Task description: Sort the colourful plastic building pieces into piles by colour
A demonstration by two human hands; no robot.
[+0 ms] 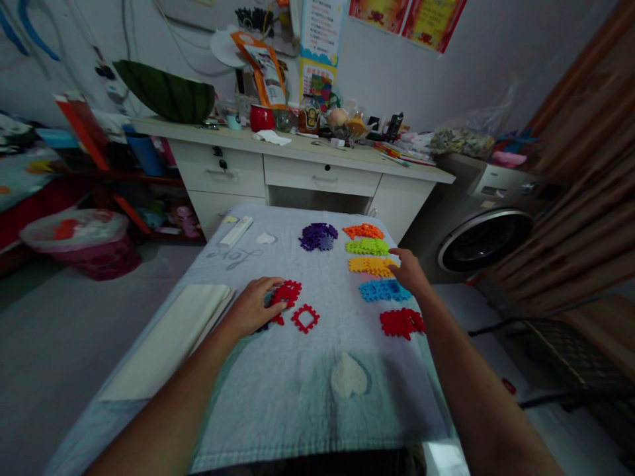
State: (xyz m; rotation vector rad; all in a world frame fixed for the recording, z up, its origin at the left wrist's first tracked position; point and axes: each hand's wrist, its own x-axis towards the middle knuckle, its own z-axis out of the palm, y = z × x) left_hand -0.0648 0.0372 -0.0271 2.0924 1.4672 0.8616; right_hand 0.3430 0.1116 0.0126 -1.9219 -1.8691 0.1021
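My left hand [258,304] is closed around red interlocking plastic pieces [288,291] with toothed edges, a little above or on the cloth. Under that hand a dark piece shows in part. Just right of it lies a red square toothed frame [305,318]. My right hand [409,271] reaches to the right end of the sorted rows, fingers apart, beside the green pieces [367,246] and touching or nearly touching the yellow pieces [370,266]. Orange pieces [364,231] lie beyond, blue pieces [381,290] and a red pile [399,322] nearer me. A purple pile [318,236] sits at the far middle.
A grey-blue cloth [278,410] covers the table. Folded cream material [169,344] and a white box [237,231] lie along its left side. Behind stands a white desk [317,173] full of items, with a washing machine [476,218] at right and a bin [89,254] at left.
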